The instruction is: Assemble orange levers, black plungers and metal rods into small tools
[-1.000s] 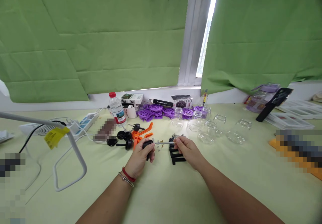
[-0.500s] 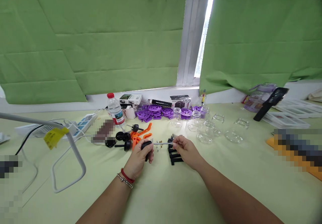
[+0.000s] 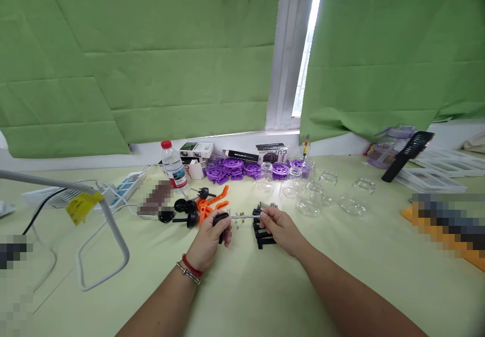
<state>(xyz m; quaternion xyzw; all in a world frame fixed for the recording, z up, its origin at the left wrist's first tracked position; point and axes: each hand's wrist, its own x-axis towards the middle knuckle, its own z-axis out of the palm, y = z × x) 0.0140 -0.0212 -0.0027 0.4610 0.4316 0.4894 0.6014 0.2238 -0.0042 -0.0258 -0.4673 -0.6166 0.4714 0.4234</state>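
Observation:
My left hand (image 3: 212,232) is closed around a black plastic part (image 3: 220,219), and a thin metal rod (image 3: 242,217) sticks out of it to the right. At the rod's far end, my right hand (image 3: 278,228) has thumb and fingers pinched together; its fingertips cover that tip. Small brass and silver pieces (image 3: 239,221) lie on the table just behind the rod. Under and beside my right hand is a row of black parts (image 3: 263,235), with coil springs (image 3: 267,205) behind them. Left of my left hand are orange handles (image 3: 215,203) and black parts with rods (image 3: 189,220).
Clear glass jars (image 3: 314,198) stand at the back right, near purple plastic discs (image 3: 233,165). A water bottle (image 3: 174,167) and small boxes (image 3: 197,150) are at the back. A grey lamp frame (image 3: 123,246) rises at left. A black slotted spatula (image 3: 409,155) lies right.

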